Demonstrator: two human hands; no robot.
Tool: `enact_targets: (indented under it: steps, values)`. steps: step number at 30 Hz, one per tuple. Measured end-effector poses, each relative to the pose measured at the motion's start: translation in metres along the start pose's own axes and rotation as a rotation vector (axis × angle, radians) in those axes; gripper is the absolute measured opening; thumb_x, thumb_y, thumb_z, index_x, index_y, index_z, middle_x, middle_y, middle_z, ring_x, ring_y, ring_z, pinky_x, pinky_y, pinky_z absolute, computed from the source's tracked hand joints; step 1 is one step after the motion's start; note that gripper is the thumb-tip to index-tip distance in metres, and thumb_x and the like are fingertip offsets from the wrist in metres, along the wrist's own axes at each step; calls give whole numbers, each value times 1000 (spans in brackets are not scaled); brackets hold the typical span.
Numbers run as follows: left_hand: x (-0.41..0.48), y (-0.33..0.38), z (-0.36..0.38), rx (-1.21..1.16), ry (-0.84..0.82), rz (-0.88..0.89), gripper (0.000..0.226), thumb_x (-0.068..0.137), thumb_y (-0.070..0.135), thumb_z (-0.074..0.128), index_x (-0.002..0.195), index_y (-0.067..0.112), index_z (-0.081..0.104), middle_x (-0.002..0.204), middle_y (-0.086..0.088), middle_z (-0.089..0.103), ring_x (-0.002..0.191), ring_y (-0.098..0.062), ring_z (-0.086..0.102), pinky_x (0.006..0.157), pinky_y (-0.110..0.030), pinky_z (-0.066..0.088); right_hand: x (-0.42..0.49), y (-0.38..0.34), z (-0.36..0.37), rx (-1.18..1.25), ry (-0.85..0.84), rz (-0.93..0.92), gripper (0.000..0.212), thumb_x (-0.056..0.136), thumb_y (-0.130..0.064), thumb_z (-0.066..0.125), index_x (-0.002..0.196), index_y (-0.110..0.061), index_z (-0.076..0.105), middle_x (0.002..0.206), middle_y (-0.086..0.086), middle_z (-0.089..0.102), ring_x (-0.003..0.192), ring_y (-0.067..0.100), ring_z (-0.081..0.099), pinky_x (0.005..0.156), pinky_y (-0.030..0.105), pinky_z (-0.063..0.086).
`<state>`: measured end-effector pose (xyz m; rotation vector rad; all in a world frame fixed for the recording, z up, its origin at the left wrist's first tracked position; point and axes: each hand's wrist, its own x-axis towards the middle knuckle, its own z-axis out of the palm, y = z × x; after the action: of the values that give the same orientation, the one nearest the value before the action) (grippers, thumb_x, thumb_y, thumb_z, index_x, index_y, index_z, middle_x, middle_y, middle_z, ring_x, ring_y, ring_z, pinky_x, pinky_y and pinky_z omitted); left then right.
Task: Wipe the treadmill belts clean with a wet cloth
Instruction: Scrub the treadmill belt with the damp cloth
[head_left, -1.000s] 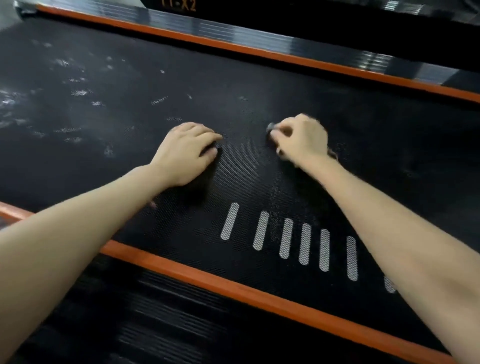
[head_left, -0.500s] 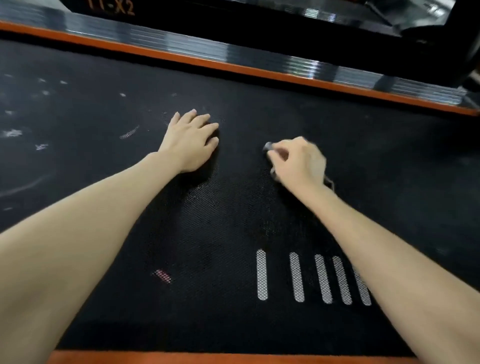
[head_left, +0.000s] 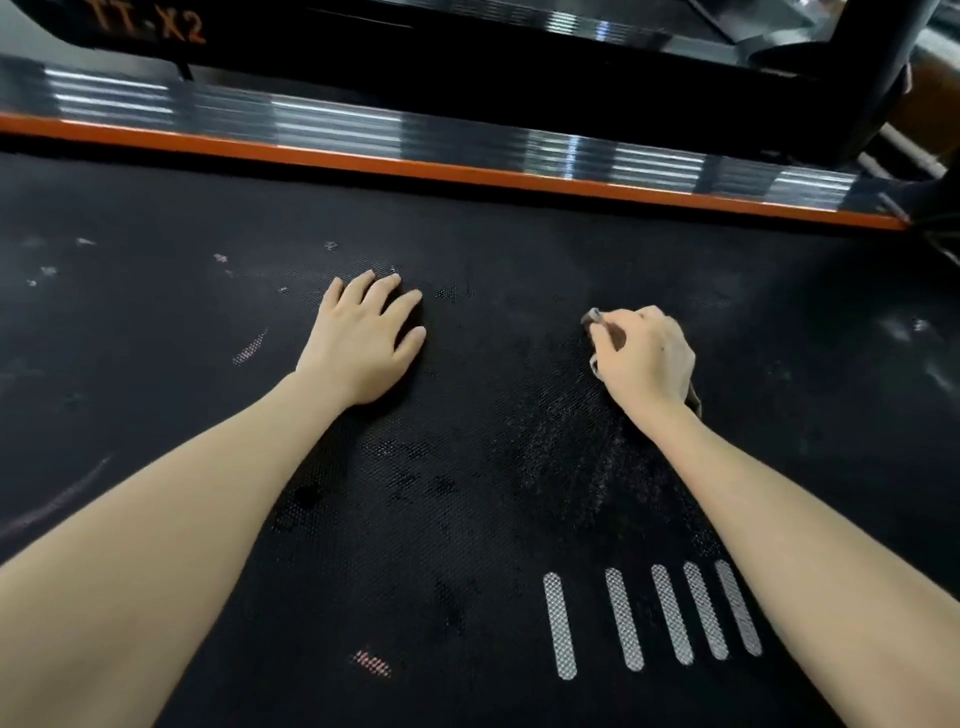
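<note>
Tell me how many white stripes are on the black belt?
5 white stripes, side by side on the belt at lower right, beside the right forearm, which may hide more.

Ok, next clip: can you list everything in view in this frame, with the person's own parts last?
textured black treadmill belt: one, black, fills most of the view
orange edge strip: one, orange, along the belt's far edge
ribbed glossy side rail: one, dark grey, just beyond the strip
mesh-patterned bars: five visible, white, printed on the belt at lower right
pale smudges: several, whitish, far left of the belt
pinkish marks: a few, pink, left and lower centre
TT-X2 lettering: one, orange, dark panel at top left
black upright post: one, black, top right
crumpled grey cloth: one, grey, held in the right hand
left hand: one, flat on the belt
right hand: one, grips the cloth against the belt
</note>
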<state>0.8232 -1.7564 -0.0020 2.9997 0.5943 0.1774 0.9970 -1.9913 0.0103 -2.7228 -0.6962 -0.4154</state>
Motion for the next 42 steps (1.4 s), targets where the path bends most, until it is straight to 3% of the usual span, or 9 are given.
enact_targets:
  steps: [4, 10, 15, 20, 22, 27, 29, 37, 42]
  values:
    - [7, -2, -9, 67, 36, 21, 69, 88, 56, 16, 138, 21, 46, 146, -8, 41, 139, -32, 28, 115, -55, 8, -2, 2, 0, 51, -4, -15, 27, 94, -35, 55, 110, -20, 69, 105, 4, 62, 96, 26, 54, 76, 32, 37]
    - [37, -6, -4, 61, -52, 2, 61, 95, 53, 19, 150, 25, 23, 157, -2, 19, 146, -24, 6, 116, -52, 0, 7, 4, 3, 101, -11, -29, 25, 93, -36, 57, 108, -21, 71, 102, 2, 63, 96, 23, 55, 77, 31, 38]
    - [39, -9, 2, -12, -19, -2, 75, 85, 62, 8, 148, 27, 29, 155, -2, 24, 145, -23, 11, 117, -51, 2, 57, -32, 15, 106, -54, 42, 29, 94, -41, 49, 106, -27, 71, 102, 2, 64, 100, 25, 57, 77, 32, 42]
    - [38, -11, 2, -33, -1, 5, 77, 83, 62, 7, 147, 26, 32, 154, -3, 27, 145, -24, 13, 117, -51, 4, -13, -77, 13, 378, -120, -538, 26, 85, -41, 56, 92, -26, 76, 82, -4, 66, 75, 16, 58, 62, 25, 44]
    - [37, -11, 2, -40, 6, -3, 76, 83, 62, 7, 147, 27, 31, 155, -2, 27, 145, -23, 13, 117, -50, 3, -3, -59, 10, 361, -142, -624, 26, 84, -43, 55, 93, -30, 75, 83, -6, 66, 75, 15, 59, 63, 25, 46]
    - [39, -11, 4, -49, 11, -3, 75, 84, 62, 10, 145, 27, 36, 152, -3, 32, 144, -24, 18, 117, -52, 7, 106, -10, 32, 35, -42, 13, 29, 93, -41, 49, 105, -25, 71, 101, 8, 66, 99, 31, 59, 77, 35, 46]
    - [40, -11, 4, -49, 10, -1, 74, 84, 62, 10, 144, 27, 36, 152, -3, 33, 144, -25, 18, 117, -52, 8, 115, -26, 38, 24, -36, 90, 31, 95, -40, 48, 108, -21, 70, 107, 11, 64, 102, 32, 56, 80, 37, 44]
    - [37, -11, 2, -75, 38, -5, 72, 86, 60, 16, 144, 23, 38, 151, -2, 34, 144, -24, 20, 117, -48, 8, 38, -69, 25, 318, -101, -648, 25, 85, -42, 54, 92, -30, 75, 81, -6, 67, 74, 16, 59, 63, 25, 44]
    - [40, -10, 5, -72, 46, -20, 80, 85, 61, 15, 145, 13, 35, 152, -1, 33, 144, -21, 19, 118, -47, 7, 148, -10, 48, 39, -2, 102, 30, 94, -42, 49, 106, -23, 69, 102, 10, 68, 98, 33, 60, 78, 36, 46]
